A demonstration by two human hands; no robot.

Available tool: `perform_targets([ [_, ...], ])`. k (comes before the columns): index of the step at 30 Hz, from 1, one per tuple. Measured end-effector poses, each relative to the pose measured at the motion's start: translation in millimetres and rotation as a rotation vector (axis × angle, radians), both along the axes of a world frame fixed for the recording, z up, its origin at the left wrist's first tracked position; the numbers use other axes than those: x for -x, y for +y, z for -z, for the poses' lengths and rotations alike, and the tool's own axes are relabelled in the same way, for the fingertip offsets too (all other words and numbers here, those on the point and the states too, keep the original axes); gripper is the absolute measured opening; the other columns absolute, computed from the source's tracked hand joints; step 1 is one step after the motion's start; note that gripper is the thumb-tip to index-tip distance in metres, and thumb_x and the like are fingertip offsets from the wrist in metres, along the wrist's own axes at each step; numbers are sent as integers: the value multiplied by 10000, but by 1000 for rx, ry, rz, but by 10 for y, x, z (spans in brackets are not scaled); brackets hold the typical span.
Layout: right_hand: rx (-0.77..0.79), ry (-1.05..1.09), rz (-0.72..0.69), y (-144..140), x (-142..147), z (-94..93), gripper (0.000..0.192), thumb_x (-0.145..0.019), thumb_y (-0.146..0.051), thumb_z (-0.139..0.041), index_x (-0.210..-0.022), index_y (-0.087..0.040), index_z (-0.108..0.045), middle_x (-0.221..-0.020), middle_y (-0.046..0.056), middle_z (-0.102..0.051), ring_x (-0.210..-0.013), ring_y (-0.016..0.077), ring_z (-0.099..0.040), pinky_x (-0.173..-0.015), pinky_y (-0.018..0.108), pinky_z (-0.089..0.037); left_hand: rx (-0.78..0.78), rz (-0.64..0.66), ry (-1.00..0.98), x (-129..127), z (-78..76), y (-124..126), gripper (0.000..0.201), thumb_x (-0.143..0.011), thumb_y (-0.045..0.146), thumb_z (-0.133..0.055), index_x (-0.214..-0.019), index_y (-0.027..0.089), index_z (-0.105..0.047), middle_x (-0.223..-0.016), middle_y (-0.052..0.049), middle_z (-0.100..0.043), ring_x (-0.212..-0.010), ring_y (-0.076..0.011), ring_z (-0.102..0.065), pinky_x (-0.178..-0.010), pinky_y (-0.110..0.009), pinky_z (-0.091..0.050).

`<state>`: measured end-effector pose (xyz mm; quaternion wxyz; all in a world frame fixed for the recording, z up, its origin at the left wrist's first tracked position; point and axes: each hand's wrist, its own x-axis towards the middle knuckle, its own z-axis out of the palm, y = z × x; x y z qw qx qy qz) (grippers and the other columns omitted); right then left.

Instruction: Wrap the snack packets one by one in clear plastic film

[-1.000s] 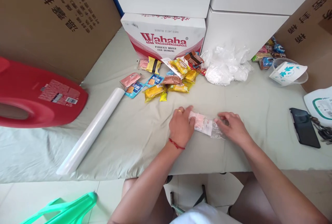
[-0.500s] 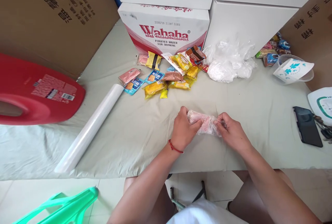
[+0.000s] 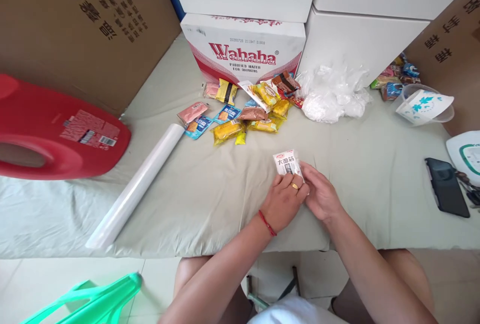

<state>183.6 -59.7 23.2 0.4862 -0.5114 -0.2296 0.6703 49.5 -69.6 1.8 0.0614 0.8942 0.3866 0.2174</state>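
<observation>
A small white snack packet [image 3: 288,160] with dark printed characters stands tilted above the cloth, near the middle of the table. My left hand [image 3: 288,199], wearing a ring and a red cord bracelet, has its fingers folded over the packet's lower part. From the right side my right hand [image 3: 320,191] grips the packet's edge, its fingertips partly hidden behind it. Whether clear film lies around the packet I cannot tell. Beyond both hands lies a pile of wrapped snacks [image 3: 262,113], yellow, brown, pink and blue.
A roll of clear film [image 3: 137,186] lies left, beside a red jug [image 3: 93,149]. Crumpled clear plastic [image 3: 333,99] sits right of the pile, before white boxes. Far right are a plastic bowl [image 3: 446,112], a phone [image 3: 447,186] and a white scale [image 3: 467,154]. A Wahaha carton [image 3: 247,46] stands behind.
The packet has been turned, from a pinkish side lying lengthwise to its white printed face. My hands have come closer together, the left one now over the packet's front. The view has shifted slightly.
</observation>
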Motion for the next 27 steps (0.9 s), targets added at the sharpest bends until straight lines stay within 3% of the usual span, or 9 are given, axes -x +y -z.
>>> perform_targets([
  [4,43,-13,17,19,-26,27,485,-700,-410,-881,-1135,-237,-755,-1008,29,-784,-893,201,-714,-791,324,-581,271,89,-407,137,-99,10,243,-762,74,-559,-956,219,-539,-1043,-84,-670,-992,-247,-599,-860,-404,-477],
  [7,-14,-2,169,22,-9,71,452,-702,-403,-889,-1103,-251,-746,-1102,26,-777,-973,205,-714,-850,341,-589,527,-263,-762,222,-174,62,54,-883,184,-506,-881,237,-498,-963,-55,-650,-939,-205,-626,-869,-374,-516],
  [9,-66,-15,228,6,24,109,455,-727,-421,-874,-1130,-268,-729,-1185,28,-762,-1051,221,-710,-901,371,-592,721,-486,-913,243,-176,120,105,-966,328,-493,-957,231,-531,-1000,-61,-672,-928,-195,-654,-875,-373,-536],
  [12,-137,-128,153,-45,67,160,515,-794,-499,-808,-1242,-273,-688,-1219,51,-747,-1051,243,-711,-902,411,-597,1013,-392,-1109,232,-122,208,376,-921,490,-616,-1164,210,-552,-1130,-95,-720,-1000,-211,-698,-910,-379,-555],
  [14,-196,-321,35,-81,61,168,545,-845,-522,-753,-1316,-266,-660,-1222,74,-735,-1041,252,-705,-908,430,-588,1092,-318,-1208,217,-84,243,456,-838,475,-725,-1164,200,-563,-1113,-97,-746,-1000,-220,-714,-913,-375,-559],
  [18,-289,-726,-136,-126,-67,68,518,-860,-450,-742,-1336,-268,-652,-1138,76,-727,-1008,250,-690,-937,441,-566,1123,-294,-1245,188,-76,238,403,-779,365,-782,-1080,193,-577,-1062,-85,-761,-970,-214,-721,-905,-368,-561],
  [23,-167,-541,-348,-121,-491,-110,350,-865,-437,-739,-1147,-244,-667,-906,16,-762,-709,165,-670,-628,289,-550,1141,-168,-1083,152,-149,186,372,-839,378,-730,-1120,175,-595,-1174,-128,-706,-1099,-239,-677,-995,-408,-533],
  [25,-109,-520,-193,-57,-838,-133,391,-764,-449,-835,-1025,-209,-670,-802,12,-750,-579,133,-609,-489,233,-470,1115,-176,-1010,157,-171,187,367,-840,403,-719,-1104,172,-614,-1201,-133,-675,-1153,-250,-641,-1014,-414,-521],
  [27,-59,-560,105,61,-1296,-141,441,-649,-415,-927,-911,-184,-659,-701,5,-709,-494,104,-534,-411,203,-394,1097,-206,-937,173,-185,202,339,-844,422,-701,-1064,176,-627,-1162,-119,-666,-1128,-245,-633,-990,-409,-525],
])
